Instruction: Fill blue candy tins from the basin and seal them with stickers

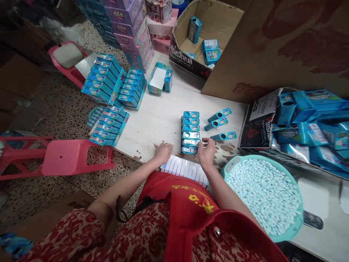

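A row of small blue candy boxes [190, 127] stands on the table in front of me, with the round holes in their tops showing on several. My right hand [206, 152] is at the right side of the row's near end, thumb by the closest boxes and fingers apart. My left hand [163, 153] is left of that end, its fingers drawn together and slightly blurred; whatever they hold, if anything, is hidden. Below both hands, against my red apron, lies a strip of pale shiny labels [185, 167]. Several loose blue boxes [216, 123] lie right of the row.
A turquoise basin [227, 169] of pale blue candies sits at the right. Beyond it, a carton [256, 134] overflows with blue boxes. Filled display trays [116, 138] line the left edge. Another carton [177, 54] stands at the back, and a pink stool [64, 156] is left.
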The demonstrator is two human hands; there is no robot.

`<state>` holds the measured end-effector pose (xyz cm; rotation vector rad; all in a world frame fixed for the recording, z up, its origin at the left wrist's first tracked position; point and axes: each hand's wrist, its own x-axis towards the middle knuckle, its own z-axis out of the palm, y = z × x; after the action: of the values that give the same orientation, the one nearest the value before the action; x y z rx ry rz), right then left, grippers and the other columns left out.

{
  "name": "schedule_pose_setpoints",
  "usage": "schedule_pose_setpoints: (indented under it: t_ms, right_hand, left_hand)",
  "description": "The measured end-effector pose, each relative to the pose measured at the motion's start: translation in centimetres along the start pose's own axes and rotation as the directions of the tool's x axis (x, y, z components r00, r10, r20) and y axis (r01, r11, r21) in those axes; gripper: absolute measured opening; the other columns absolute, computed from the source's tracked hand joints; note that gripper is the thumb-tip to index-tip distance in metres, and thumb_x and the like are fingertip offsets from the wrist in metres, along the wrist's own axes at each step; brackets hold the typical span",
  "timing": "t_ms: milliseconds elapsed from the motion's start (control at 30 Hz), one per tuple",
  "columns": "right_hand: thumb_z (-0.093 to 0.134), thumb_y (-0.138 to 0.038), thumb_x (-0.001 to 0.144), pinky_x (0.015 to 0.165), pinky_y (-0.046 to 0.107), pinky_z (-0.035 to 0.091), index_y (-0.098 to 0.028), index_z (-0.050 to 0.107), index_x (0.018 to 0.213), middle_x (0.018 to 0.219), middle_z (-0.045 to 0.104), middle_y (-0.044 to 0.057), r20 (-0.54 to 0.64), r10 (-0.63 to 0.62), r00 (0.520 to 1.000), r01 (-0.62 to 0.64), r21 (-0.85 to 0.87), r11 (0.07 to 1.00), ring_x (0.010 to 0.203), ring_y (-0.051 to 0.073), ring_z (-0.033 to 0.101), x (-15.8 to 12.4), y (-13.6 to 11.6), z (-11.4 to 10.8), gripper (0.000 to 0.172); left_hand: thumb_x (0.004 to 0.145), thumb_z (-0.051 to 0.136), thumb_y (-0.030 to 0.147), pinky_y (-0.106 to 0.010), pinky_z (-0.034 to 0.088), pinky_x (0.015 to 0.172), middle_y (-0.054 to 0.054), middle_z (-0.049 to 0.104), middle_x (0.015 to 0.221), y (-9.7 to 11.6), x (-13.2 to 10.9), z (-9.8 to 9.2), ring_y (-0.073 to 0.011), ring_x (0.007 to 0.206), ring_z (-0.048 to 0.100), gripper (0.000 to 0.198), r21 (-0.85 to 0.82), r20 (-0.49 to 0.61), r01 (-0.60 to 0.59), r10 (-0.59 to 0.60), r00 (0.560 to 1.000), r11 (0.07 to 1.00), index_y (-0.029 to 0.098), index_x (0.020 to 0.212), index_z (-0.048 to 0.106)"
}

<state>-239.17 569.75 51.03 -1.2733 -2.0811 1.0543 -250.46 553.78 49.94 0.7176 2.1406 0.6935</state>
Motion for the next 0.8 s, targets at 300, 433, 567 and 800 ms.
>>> schedule_pose_setpoints:
  t_ms: [300, 433, 567, 800]
  right_hand:
    - [0.044, -0.019, 0.089, 0.077, 0.03, 0.045, -0.021, 0.055, 0.089, 0.088, 0.057, 0.006, 0.408, -0.586, 0.7, 0.562, 0.191, 0.805, 0.087, 0.018, 0.054, -5.5, -3.7, 1.2, 0.011]
    - [0.047, -0.016, 0.087, 0.077, 0.027, 0.046, -0.018, 0.058, 0.097, 0.097, 0.058, 0.007, 0.674, -0.417, 0.61, 0.534, 0.039, 0.844, 0.088, 0.017, 0.056, -6.6, -2.8, 3.1, 0.015]
    - [0.049, -0.018, 0.088, 0.08, 0.027, 0.045, -0.018, 0.059, 0.106, 0.105, 0.057, 0.009, 0.745, -0.314, 0.589, 0.55, -0.085, 0.831, 0.093, 0.018, 0.056, -6.7, -2.5, 4.0, 0.021]
    - [0.05, -0.019, 0.087, 0.075, 0.025, 0.043, -0.02, 0.064, 0.1, 0.105, 0.058, 0.008, 0.811, -0.295, 0.505, 0.605, -0.089, 0.791, 0.092, 0.019, 0.055, -7.2, -2.9, 4.2, 0.018]
  left_hand:
    - [0.068, 0.063, 0.021, -0.023, 0.045, 0.059, -0.001, 0.06, 0.063, -3.6, -1.3, -2.2, -0.0125, 0.062, 0.057, 0.02, -0.356, 0.208, 0.262, -0.197, 0.958, 0.897, 0.01, 0.085, 0.064]
    - [0.064, 0.069, 0.023, -0.022, 0.046, 0.056, -0.001, 0.061, 0.064, -3.5, -1.5, -2.3, -0.011, 0.06, 0.056, 0.019, -0.477, 0.216, 0.345, -0.273, 0.938, 0.808, 0.01, 0.077, 0.063]
    - [0.065, 0.068, 0.019, -0.021, 0.047, 0.055, 0.0, 0.059, 0.061, -3.4, -1.6, -2.4, -0.0095, 0.057, 0.055, 0.012, -0.545, 0.21, 0.389, -0.328, 0.921, 0.742, 0.011, 0.07, 0.061]
    - [0.07, 0.062, 0.011, -0.019, 0.045, 0.054, 0.002, 0.056, 0.055, -2.9, -1.6, -1.7, -0.0074, 0.053, 0.052, 0.008, -0.557, 0.16, 0.422, -0.406, 0.9, 0.715, 0.011, 0.063, 0.058]
